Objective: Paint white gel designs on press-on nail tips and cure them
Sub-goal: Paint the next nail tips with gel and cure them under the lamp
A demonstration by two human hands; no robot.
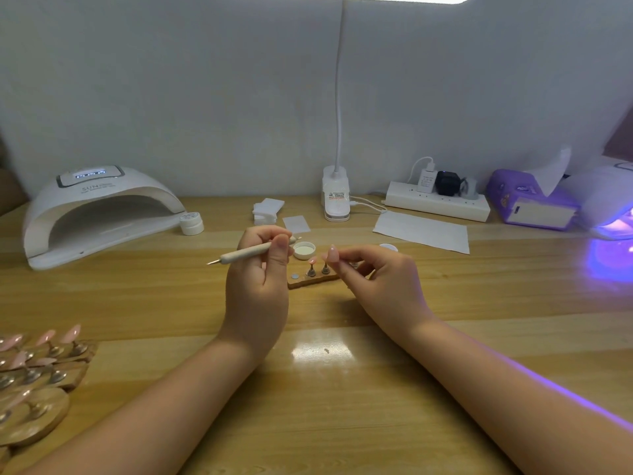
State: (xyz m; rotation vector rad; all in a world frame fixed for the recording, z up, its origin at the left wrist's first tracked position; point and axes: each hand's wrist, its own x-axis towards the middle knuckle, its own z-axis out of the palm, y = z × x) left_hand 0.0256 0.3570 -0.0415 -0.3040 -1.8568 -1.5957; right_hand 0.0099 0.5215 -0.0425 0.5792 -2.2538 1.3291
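My left hand point(262, 272) grips a beige dotting pen point(246, 251), held level with its metal tip pointing left. My right hand point(373, 274) pinches a pink nail tip point(331, 253) above a small wooden holder point(313, 280). Two stands with pink tips point(312, 265) sit upright on the holder, and a bare metal disc point(295, 276) lies at its left end. An open jar of white gel point(304, 250) stands just behind the holder, its lid point(388, 247) off to the right. A white curing lamp point(99, 214) stands at the back left.
Several wooden holders with pink tips point(37, 375) crowd the near left edge. A small white jar point(191, 222), foam pads point(269, 209), a clip lamp base point(336, 197), a power strip point(438, 202), a paper sheet point(423, 231) and a purple tissue box point(531, 204) line the back. A lit lamp point(613, 207) glows violet at right.
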